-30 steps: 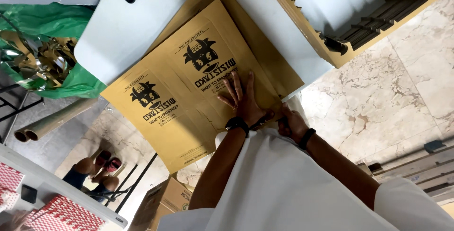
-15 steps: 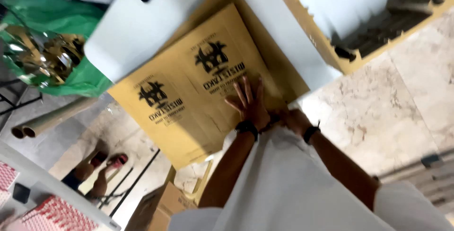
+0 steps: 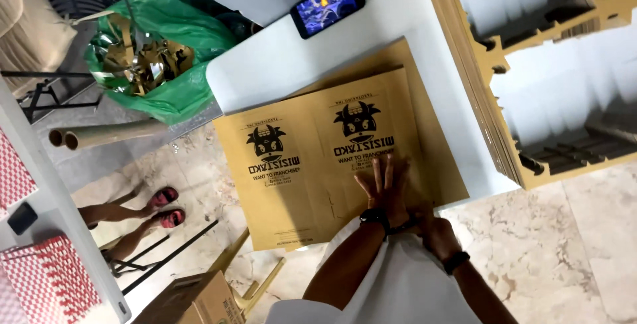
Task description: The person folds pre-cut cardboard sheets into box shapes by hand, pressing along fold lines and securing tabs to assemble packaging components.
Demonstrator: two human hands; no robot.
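While the sheet lies flat, notes run L to R. Red-white checked stacks [image 3: 40,277] far L on a grey shelf; a co-worker's feet in red sandals [image 3: 162,208] on the marble floor. Cardboard tubes [image 3: 106,135] lie below a green bag of gold foil scrap [image 3: 156,59]. Phone [image 3: 328,4] w/ lit screen sits on the white table [image 3: 265,72].

Main item: printed kraft cardboard sheet [image 3: 318,165], two bull logos, lying on the table, its L part overhanging the edge over the floor. Left hand [image 3: 385,188] spread flat, fingers splayed, pressing on the sheet's near R portion; not gripping. Right hand [image 3: 434,231] just beside it at the sheet's near edge, looks loosely curled — can't tell if it pinches anything.

Handling, est.: light, thin, fairly stiff but creases easily; smooth face prob slides on the tabletop. Best taken at edges or corners w/ both hands. Tall stack of brown-edged sheets [image 3: 484,85] far R.
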